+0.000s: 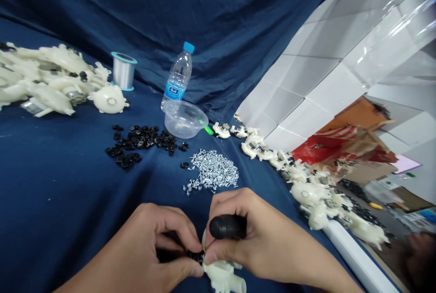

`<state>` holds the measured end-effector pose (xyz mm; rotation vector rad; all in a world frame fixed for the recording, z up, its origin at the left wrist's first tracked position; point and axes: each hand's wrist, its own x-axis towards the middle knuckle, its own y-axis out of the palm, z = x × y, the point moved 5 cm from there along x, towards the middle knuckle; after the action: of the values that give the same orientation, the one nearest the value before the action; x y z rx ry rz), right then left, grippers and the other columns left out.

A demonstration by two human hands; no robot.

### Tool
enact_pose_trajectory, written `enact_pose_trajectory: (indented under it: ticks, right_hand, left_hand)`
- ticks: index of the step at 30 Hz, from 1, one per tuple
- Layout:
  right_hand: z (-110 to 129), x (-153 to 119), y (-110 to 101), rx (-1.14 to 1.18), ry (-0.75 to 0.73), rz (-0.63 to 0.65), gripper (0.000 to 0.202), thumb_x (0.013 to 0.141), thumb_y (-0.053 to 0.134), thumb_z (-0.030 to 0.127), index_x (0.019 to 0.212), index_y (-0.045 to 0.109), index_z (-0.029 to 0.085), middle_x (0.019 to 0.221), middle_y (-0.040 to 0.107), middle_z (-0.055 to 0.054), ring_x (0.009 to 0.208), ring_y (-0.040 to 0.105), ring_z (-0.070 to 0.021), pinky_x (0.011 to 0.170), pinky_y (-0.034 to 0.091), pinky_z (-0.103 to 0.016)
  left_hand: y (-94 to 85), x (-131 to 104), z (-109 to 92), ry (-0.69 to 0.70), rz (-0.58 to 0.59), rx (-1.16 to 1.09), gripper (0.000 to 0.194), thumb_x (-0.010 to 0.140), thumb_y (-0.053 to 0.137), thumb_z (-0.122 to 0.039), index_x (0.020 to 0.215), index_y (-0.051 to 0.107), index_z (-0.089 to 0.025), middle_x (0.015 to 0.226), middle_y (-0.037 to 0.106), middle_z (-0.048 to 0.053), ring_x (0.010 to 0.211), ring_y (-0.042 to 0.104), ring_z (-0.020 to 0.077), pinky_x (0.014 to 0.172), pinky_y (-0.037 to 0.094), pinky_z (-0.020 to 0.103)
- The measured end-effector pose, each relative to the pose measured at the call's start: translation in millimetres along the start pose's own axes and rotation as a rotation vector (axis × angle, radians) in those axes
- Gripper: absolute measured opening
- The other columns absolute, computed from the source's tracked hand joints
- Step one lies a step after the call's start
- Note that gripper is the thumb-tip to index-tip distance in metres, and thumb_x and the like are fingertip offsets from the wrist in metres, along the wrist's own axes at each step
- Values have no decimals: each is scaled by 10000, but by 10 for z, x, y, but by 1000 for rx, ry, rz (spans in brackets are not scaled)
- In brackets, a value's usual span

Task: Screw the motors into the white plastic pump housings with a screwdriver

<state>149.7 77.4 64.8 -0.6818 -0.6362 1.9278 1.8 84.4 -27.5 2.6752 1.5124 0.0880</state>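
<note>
At the bottom centre, my left hand (170, 243) is closed, its thumb and fingers pinching a small black plastic part (195, 256) against an off-white plastic housing (223, 275). My right hand (243, 234) is closed around a tool with a rounded black handle (227, 227), like a screwdriver's; its working end is hidden. The right thumb and fingertips meet close to the black part, at the housing. Just beyond my hands lies a heap of silver screws (215, 169). Left of it, loose small black parts (141, 140) are spread on the blue cloth (78, 161).
A clear plastic bowl (185, 122) and a water bottle (179, 75) stand behind the heaps. Left of them are a wire spool (124, 71) and piled off-white housings (51, 75). More housings (309, 191) line the right edge, beside white boxes (306, 79).
</note>
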Motion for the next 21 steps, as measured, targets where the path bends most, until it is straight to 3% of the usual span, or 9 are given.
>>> enact_pose_trajectory:
  ticks: [5, 10, 16, 21]
  right_hand:
    - [-14, 37, -1, 24, 84, 57, 174, 696, 915, 219, 729, 760, 149, 731, 636, 19, 647, 565, -104, 548, 404, -232]
    - [-37, 52, 2, 102, 111, 53, 199, 667, 933, 204, 726, 750, 152, 744, 634, 38, 651, 578, -87, 557, 422, -201]
    - [-93, 39, 37, 155, 172, 80, 300, 656, 940, 285, 712, 679, 149, 657, 586, 47, 588, 499, -84, 503, 371, -198]
    - [-43, 53, -9, 157, 134, 79, 298, 679, 928, 304, 730, 671, 161, 717, 616, 36, 615, 542, -86, 531, 411, -189]
  left_hand:
    - [-12, -22, -25, 71, -80, 153, 74, 737, 760, -299, 792, 758, -250, 876, 787, 2, 820, 780, 202, 756, 659, 264]
    - [49, 30, -125, -12, 43, 131, 75, 730, 717, -216, 732, 779, -258, 751, 784, -42, 757, 780, 175, 700, 632, 199]
    - [68, 68, -158, -39, 90, 112, 96, 711, 714, -191, 741, 784, -250, 803, 796, -42, 756, 771, 168, 699, 624, 202]
    - [68, 72, -173, -28, 83, 146, 92, 719, 698, -211, 732, 781, -248, 792, 793, -34, 748, 770, 170, 696, 626, 210]
